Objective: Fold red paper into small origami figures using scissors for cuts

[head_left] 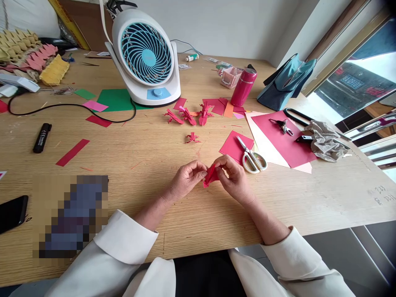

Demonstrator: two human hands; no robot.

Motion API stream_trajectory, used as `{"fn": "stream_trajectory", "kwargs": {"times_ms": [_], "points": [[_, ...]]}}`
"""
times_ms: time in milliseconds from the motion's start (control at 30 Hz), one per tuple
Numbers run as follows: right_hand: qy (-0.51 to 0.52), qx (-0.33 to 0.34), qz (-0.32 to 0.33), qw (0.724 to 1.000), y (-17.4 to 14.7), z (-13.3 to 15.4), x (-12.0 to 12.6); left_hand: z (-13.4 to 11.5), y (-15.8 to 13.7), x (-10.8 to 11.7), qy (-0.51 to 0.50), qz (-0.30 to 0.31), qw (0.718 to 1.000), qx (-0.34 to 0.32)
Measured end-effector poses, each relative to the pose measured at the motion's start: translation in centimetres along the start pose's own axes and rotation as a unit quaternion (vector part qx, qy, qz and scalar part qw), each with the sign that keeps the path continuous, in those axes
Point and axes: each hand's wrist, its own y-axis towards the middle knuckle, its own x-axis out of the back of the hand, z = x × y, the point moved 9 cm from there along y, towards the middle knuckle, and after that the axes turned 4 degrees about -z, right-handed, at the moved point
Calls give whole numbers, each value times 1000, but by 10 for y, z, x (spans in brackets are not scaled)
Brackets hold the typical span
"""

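A small folded piece of red paper (211,176) is pinched between my two hands above the front middle of the table. My left hand (189,178) grips its left edge with thumb and forefinger. On the opposite side, my right hand (232,178) holds the upper right part, its fingers curled. Just right of that hand lie white-handled scissors (254,159), their blades resting on square red paper (234,144). Beyond my hands sits a small red folded paper figure (192,137), and several larger red origami figures (188,116) stand behind it.
A white fan (148,57) stands at the back, its black cable running left. A pink bottle (244,87), a teal bag (286,82) and red sheets (283,136) with keys (282,126) are on the right. A marker (42,138) and phone (12,213) lie left.
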Motion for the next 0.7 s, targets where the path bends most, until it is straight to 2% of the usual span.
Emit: {"fn": "stream_trajectory", "kwargs": {"times_ms": [100,233,333,500,700], "points": [[69,-58,-11,996,-1,-12,-1,0,0,0,14,-11,1000,-6],[115,-100,-19,988,-2,-17,-3,-3,-2,-2,66,-10,998,-21],[134,-106,-23,985,0,-15,-4,-13,-4,-2,138,-21,988,-64],[143,-118,-20,982,2,-20,-5,-32,-12,-6,261,-30,948,-179],[127,-139,-11,982,1,-27,-4,-32,-15,-9,293,-32,933,-207]]}}
